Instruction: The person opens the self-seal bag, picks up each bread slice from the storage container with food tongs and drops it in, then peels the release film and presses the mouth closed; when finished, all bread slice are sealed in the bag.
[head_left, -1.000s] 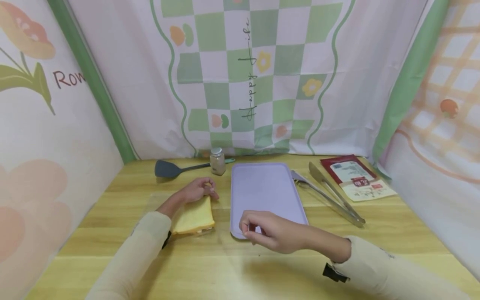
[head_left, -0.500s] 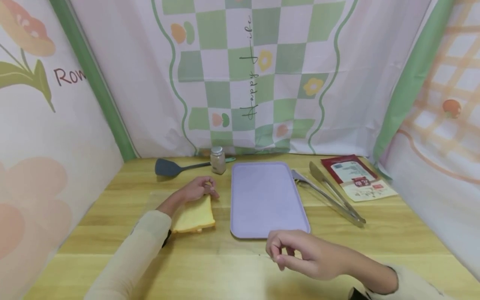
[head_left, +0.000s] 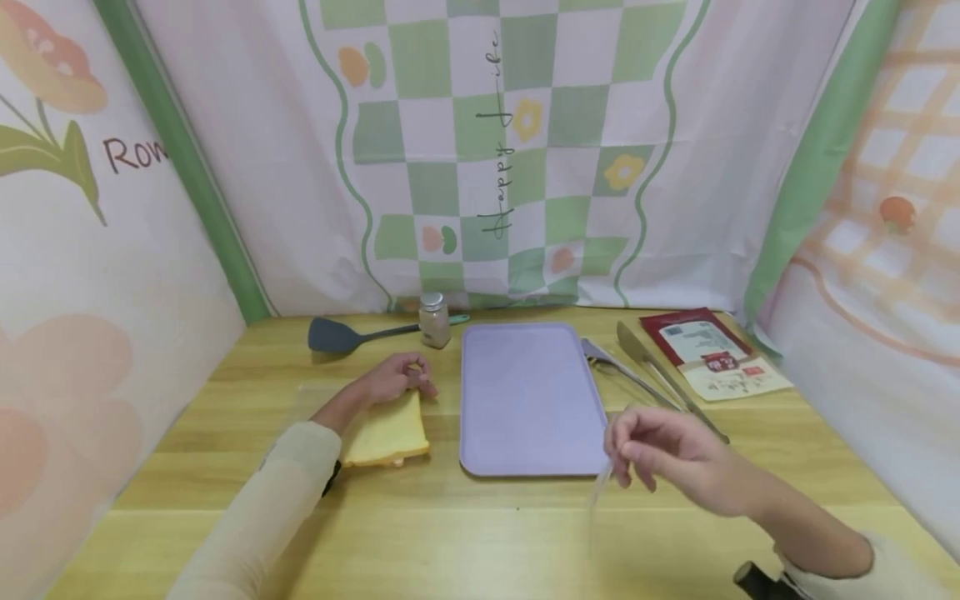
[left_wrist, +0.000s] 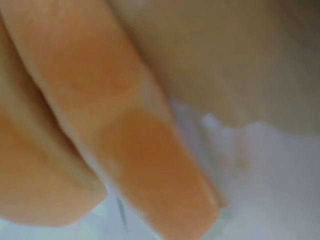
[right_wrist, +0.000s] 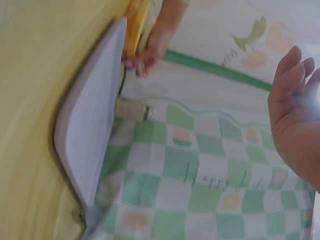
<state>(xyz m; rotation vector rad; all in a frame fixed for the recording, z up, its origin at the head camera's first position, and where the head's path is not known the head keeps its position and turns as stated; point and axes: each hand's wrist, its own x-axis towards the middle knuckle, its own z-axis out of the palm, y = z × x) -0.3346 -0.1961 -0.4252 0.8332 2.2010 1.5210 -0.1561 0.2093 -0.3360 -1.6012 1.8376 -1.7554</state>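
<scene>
At the left of the table lies a sandwich [head_left: 386, 433] of pale crustless-looking bread, a bit of filling showing at its near edge. My left hand [head_left: 393, 379] holds it by the far edge, fingers curled at the corner; the thumb is hidden. Close up in the left wrist view, the bread slices [left_wrist: 145, 155] fill much of the frame. My right hand [head_left: 675, 450] is raised over the right side, beyond the tray's near corner. From its fingertips hangs a thin piece of clear plastic film [head_left: 602, 482]. The right wrist view shows this hand [right_wrist: 297, 120] with bent fingers.
A lilac tray [head_left: 528, 400] lies mid-table. Behind the sandwich are a dark spatula [head_left: 337, 336] and a glass shaker jar [head_left: 434, 323] with a metal lid. Metal tongs [head_left: 645, 379] and a red and cream food pouch [head_left: 712, 354] lie to the right.
My right hand has moved from over the tray's near edge to the right, dipping and then rising. The clear film now hangs visibly from its fingers. My left hand stays at the sandwich.
</scene>
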